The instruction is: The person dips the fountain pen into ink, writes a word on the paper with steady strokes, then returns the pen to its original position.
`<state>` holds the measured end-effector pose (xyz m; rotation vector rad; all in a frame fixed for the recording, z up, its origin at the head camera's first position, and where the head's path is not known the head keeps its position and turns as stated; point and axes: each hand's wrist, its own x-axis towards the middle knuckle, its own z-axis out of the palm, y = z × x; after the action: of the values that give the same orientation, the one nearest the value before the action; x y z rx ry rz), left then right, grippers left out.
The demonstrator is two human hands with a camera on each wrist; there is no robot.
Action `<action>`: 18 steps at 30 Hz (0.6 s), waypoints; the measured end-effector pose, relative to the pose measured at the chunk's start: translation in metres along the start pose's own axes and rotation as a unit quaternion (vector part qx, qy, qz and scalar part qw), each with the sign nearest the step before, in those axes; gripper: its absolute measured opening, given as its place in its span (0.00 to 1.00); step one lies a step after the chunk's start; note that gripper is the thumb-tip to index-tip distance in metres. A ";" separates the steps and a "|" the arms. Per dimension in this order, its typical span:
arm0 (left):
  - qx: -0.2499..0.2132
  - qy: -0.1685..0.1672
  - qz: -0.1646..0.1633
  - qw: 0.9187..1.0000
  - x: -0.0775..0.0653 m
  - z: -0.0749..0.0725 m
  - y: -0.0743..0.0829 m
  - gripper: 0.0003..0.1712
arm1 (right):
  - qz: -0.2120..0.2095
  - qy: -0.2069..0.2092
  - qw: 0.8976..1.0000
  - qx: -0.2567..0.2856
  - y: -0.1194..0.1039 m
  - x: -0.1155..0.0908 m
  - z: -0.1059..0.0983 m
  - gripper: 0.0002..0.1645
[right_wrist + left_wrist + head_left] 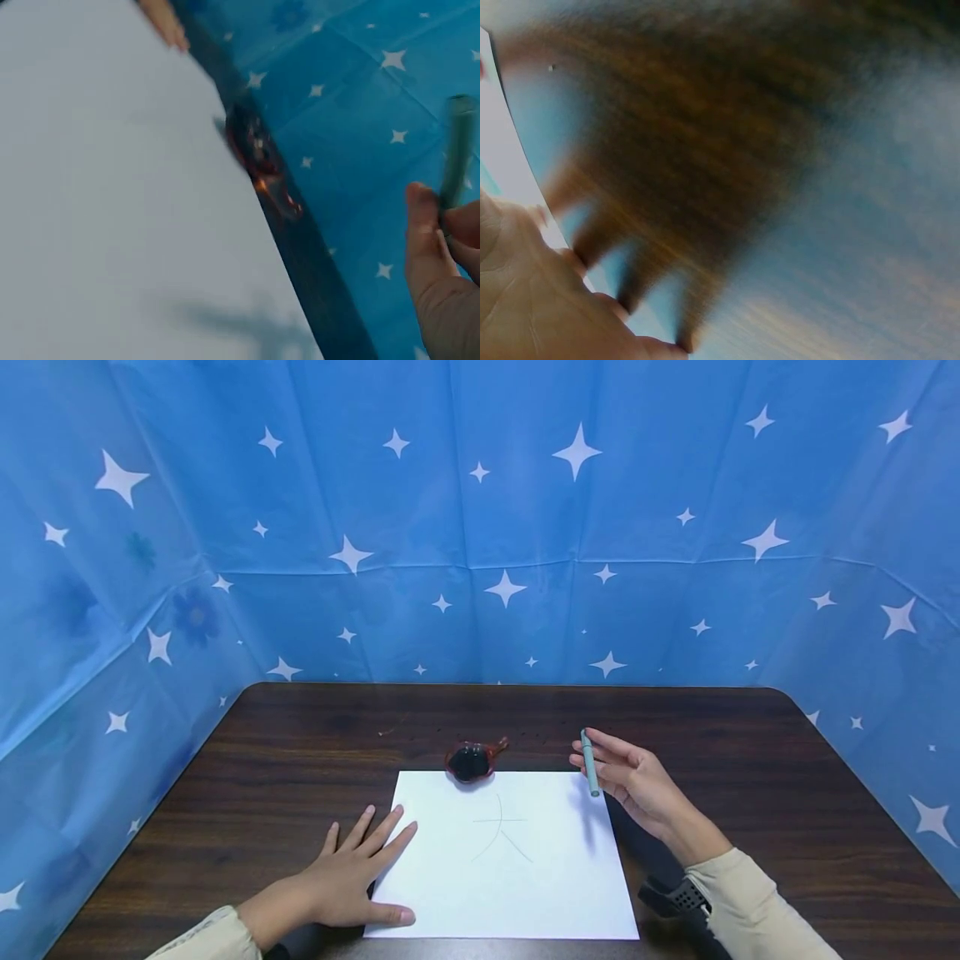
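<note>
A white sheet of paper (570,893) lies on the dark wooden table, with thin strokes (500,827) like the character 大 on it. My left hand (348,881) rests with fingers spread over the sheet's left edge; its palm (532,300) fills the lower left corner of the left wrist view. Over the sheet's upper right corner, my right hand (637,785) pinches a slim teal-green pen (590,764) between thumb and fingers. The pen is raised off the paper and casts a shadow on it. In the right wrist view the pen (456,150) looks blurred.
At the sheet's top edge sits a dark rounded item (470,762) in shiny reddish see-through wrapping with a narrow end. Wood-grain tabletop (322,735) surrounds the sheet. A blue curtain (465,527) with white stars hangs behind and along both sides.
</note>
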<state>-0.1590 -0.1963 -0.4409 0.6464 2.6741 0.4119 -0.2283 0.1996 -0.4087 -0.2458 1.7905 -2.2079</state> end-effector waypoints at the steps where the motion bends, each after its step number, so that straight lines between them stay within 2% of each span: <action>1: 0.000 0.000 0.001 1.000 0.000 0.000 0.000 0.60 | 0.006 -0.004 1.000 0.029 0.000 0.000 0.000 0.35; 4: -0.001 0.001 0.003 1.000 0.001 0.002 -0.002 0.60 | 0.016 -0.008 0.995 0.094 -0.001 0.001 0.002 0.34; 6: 0.000 0.003 0.004 1.000 0.001 0.004 -0.003 0.61 | 0.021 -0.004 0.995 0.100 -0.001 0.001 0.003 0.35; 11: 0.002 0.010 0.007 1.000 0.003 0.007 -0.006 0.61 | 0.036 0.019 0.997 0.067 -0.001 0.003 0.005 0.39; 18: 0.001 0.008 0.004 1.000 0.001 0.004 -0.002 0.61 | 0.042 0.032 0.998 0.023 -0.002 0.011 0.006 0.34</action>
<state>-0.1592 -0.1967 -0.4450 0.6568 2.6880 0.4176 -0.2376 0.1910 -0.4060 -0.0900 1.7479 -2.2183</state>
